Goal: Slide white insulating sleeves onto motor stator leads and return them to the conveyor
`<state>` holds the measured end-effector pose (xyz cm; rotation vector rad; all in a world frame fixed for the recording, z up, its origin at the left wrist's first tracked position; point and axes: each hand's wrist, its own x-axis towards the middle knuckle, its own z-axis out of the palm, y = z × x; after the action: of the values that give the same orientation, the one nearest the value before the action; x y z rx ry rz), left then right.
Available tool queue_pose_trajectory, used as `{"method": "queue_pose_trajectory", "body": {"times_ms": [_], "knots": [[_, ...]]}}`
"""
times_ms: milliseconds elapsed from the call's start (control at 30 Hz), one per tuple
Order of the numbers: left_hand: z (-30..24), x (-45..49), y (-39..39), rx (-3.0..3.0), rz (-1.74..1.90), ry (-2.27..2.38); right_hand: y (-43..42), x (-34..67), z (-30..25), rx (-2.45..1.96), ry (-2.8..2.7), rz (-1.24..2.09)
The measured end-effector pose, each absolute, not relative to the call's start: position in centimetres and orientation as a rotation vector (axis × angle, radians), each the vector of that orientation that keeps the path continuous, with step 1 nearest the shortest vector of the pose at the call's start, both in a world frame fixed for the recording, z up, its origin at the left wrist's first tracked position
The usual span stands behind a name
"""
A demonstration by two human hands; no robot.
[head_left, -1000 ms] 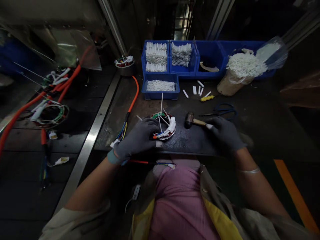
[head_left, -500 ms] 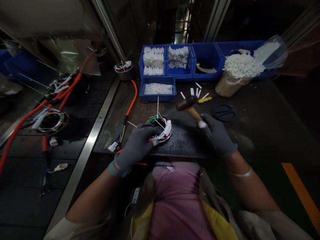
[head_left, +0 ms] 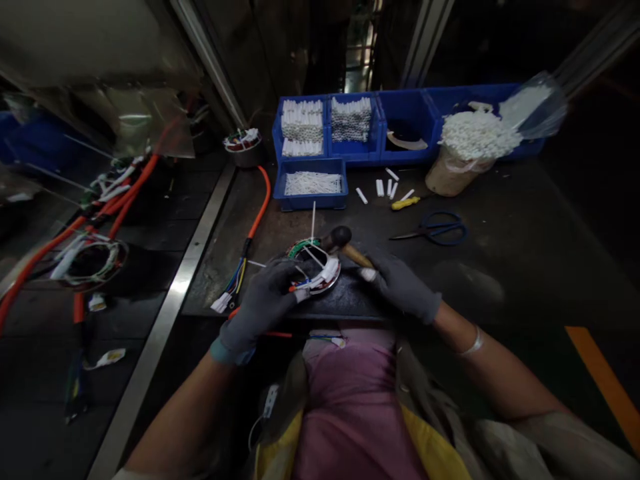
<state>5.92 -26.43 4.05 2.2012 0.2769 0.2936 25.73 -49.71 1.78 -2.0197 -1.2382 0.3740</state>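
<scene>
A motor stator [head_left: 330,272] with white sleeves, cable ties and a green strip on its ring sits near the bench's front edge. My left hand [head_left: 267,291], in a grey glove, is closed on its left side, thumb at the near rim. In my gloved right hand [head_left: 400,283] is a hammer [head_left: 356,255] with a dark head and wooden handle. The hammer's head is over the stator's far right rim; whether it touches cannot be made out. Cable ties stick up from the stator and out to the left.
Scissors [head_left: 443,229], a yellow-handled tool [head_left: 405,203] and loose white tubes [head_left: 380,188] lie behind. Blue bins [head_left: 407,153], a small blue tray [head_left: 313,202] and a tub of white pieces [head_left: 447,177] line the back. More stators [head_left: 245,157] with orange cables stand left.
My right hand has brought the hammer left and down, from beside the stator to over its rim. The scissors are now fully uncovered. My left hand stays at the stator.
</scene>
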Motion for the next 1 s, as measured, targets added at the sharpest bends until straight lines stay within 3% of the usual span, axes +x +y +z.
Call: {"method": "queue_pose_trajectory", "body": {"times_ms": [100,300,400,633,833,1000], "knots": [[4.6,5.9,-26.1,2.177,0.207,0.279,-52.1,28.5,1.7,-2.118,-1.148,0.347],[4.1,7.4,-26.5,2.423,0.317,0.438,-60.3,38.4,1.8,-2.908,-0.356,-0.165],[4.2,8.5,-27.6,2.62,0.353,0.448,-61.2,40.6,2.1,-3.117,-0.505,-0.135],[5.2,9.1,-27.3,2.641,0.207,0.376,-56.4,40.4,1.0,-2.99,-1.305,0.208],[6.0,10.3,-28.3,2.517,0.234,0.296,-57.1,34.8,0.0,-2.674,-1.31,0.272],[5.7,11.2,-29.0,2.361,0.335,0.417,-55.7,28.3,3.8,-2.582,-1.388,0.271]]}}
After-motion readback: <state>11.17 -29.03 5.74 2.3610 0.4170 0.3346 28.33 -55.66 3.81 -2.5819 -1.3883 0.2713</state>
